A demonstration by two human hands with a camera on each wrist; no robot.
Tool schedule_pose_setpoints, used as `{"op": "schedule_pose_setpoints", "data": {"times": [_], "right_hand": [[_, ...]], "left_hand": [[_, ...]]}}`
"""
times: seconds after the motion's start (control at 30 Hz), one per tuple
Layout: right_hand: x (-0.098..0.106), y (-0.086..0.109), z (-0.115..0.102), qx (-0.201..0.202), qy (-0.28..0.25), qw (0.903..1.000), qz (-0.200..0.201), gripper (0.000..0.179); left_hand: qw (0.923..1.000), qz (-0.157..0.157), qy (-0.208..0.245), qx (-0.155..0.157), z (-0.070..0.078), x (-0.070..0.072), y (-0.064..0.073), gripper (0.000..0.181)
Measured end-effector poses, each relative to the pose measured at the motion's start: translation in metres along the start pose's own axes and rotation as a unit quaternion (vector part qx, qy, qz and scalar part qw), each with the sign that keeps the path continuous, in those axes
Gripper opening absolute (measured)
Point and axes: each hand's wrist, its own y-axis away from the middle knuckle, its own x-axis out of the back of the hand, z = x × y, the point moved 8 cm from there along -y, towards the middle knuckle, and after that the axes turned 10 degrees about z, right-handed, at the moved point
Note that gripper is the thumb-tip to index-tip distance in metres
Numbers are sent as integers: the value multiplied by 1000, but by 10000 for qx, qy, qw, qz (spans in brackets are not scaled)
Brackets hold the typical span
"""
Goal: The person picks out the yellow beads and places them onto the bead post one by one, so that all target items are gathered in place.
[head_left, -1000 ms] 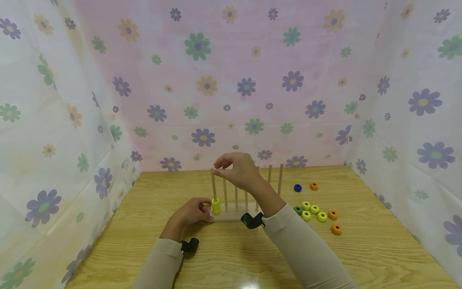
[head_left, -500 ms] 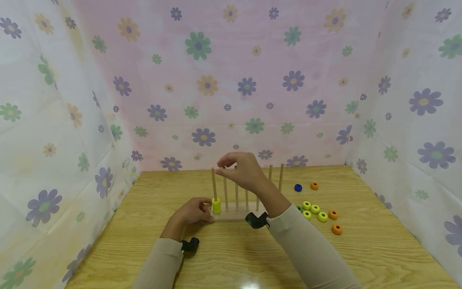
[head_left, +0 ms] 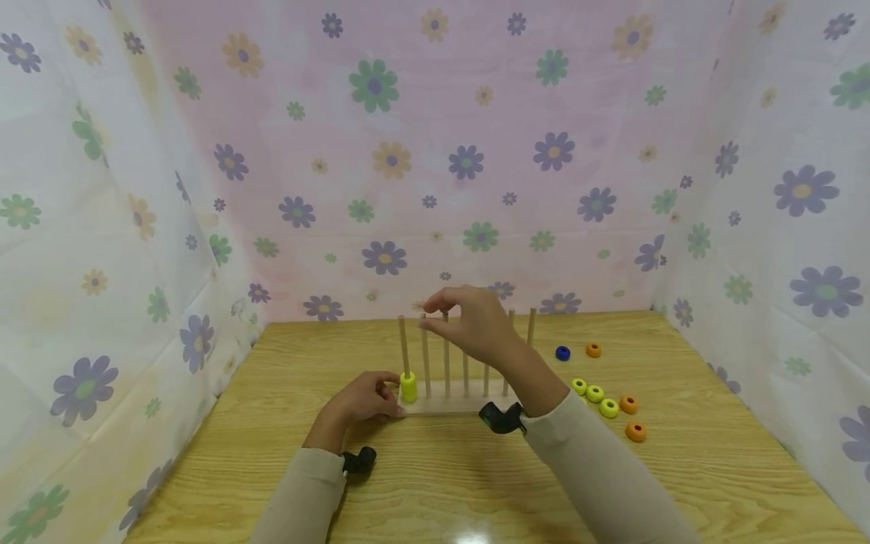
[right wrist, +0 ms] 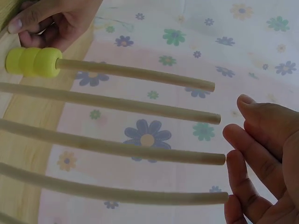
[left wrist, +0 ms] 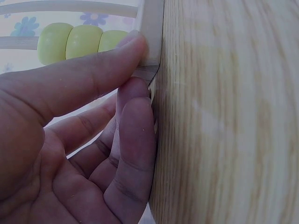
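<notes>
A wooden peg rack (head_left: 435, 409) with several upright pegs stands on the table. On its leftmost peg sit three yellow beads (head_left: 408, 387), stacked down at the base; they also show in the right wrist view as yellow beads (right wrist: 35, 62). My left hand (head_left: 359, 398) grips the left end of the rack's base, its thumb (left wrist: 107, 65) on the wood beside the beads and the other fingers bent below. High over the rack is my right hand (head_left: 476, 325), fingers gently curved and apart, nothing between them. Its fingertips are close to the peg tops.
Right of the rack lie loose yellow beads (head_left: 594, 394), orange beads (head_left: 636, 431) and a blue bead (head_left: 563, 353) on the wooden table (head_left: 421, 483). My right forearm covers part of this group. Flowered cloth (head_left: 435, 151) hangs behind and on both sides.
My right hand has moved right, away from the top of the leftmost peg, and its forearm now hides the green bead. The left hand and the stacked beads have stayed put.
</notes>
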Motion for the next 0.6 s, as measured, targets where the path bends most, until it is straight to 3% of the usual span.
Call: {"op": "schedule_pose_setpoints", "data": {"times": [0.4,0.6], "right_hand": [[28,14,4,372,528,9975,279,20],[43,26,10,364,401,9975,458,24]], "left_hand": [[10000,25,-1,18,1,0,0,69],[9999,20,-108,-50,2,0,1,68]]}}
